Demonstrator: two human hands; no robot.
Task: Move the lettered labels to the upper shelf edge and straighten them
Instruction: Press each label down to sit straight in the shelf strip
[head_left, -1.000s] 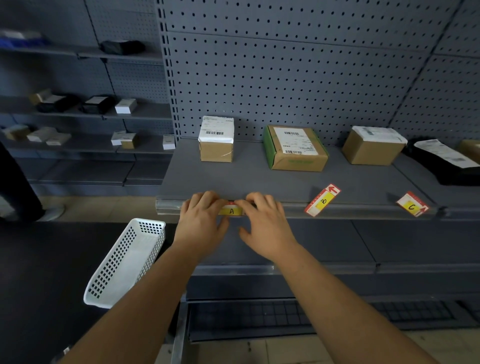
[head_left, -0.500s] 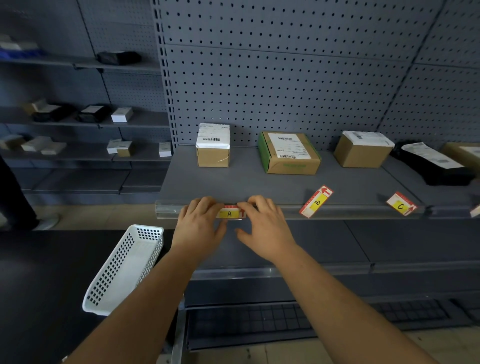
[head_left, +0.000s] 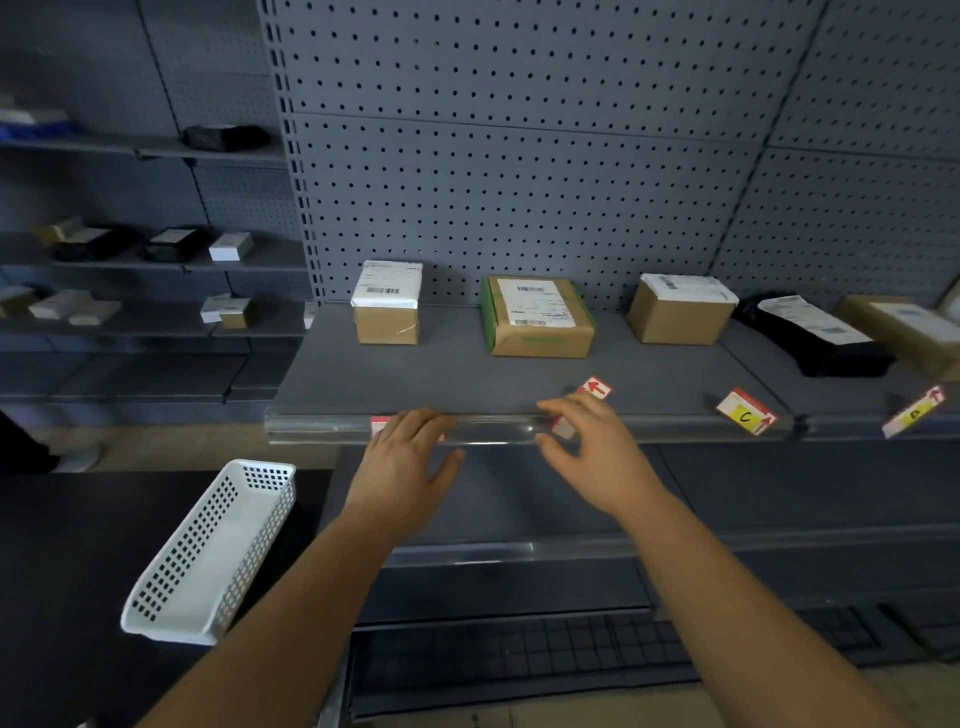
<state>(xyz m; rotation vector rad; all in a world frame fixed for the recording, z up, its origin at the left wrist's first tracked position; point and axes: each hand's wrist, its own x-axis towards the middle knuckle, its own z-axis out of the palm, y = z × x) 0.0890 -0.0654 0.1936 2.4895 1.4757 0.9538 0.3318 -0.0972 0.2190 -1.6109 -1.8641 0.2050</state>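
The upper shelf edge (head_left: 493, 431) is a clear strip along the grey shelf's front. Label A (head_left: 379, 424) sits in that strip; only its red left end shows beside my left hand (head_left: 410, 457), whose straight fingers lie over it. Further right, my right hand (head_left: 592, 452) hovers with spread, relaxed fingers in front of the tilted label B (head_left: 596, 387), hiding its middle; whether it touches the label is unclear. Label C (head_left: 745, 414) leans crooked on the edge. Another yellow label (head_left: 914, 413) tilts at the far right.
Three cardboard parcels (head_left: 387, 306) (head_left: 535, 319) (head_left: 680, 312) stand at the back of the shelf, with a black package (head_left: 821, 340) and another box (head_left: 904, 327) to the right. A white perforated basket (head_left: 213, 551) sits at lower left. A lower shelf edge (head_left: 519, 551) runs below my hands.
My right hand has left label A and moved right to label B. My left hand has stayed over label A. The view has shifted slightly rightward, revealing a fourth label.
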